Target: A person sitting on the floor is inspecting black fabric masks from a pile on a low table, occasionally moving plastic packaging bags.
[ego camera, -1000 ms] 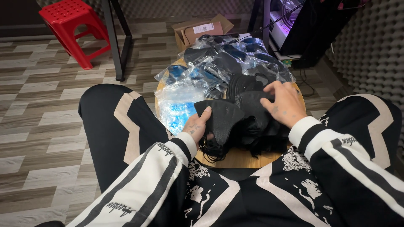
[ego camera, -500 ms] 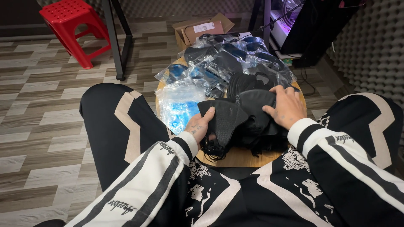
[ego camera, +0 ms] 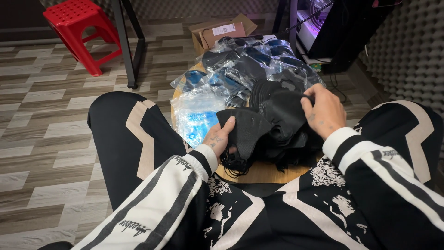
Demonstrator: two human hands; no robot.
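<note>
left hand gripping black mask; right hand seemingly on mask pile

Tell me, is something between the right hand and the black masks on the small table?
Nothing visible is in the way. The right hand already rests on top of the pile of black masks, its fingers touching them. The left hand holds one black mask at the pile's near edge.
</note>
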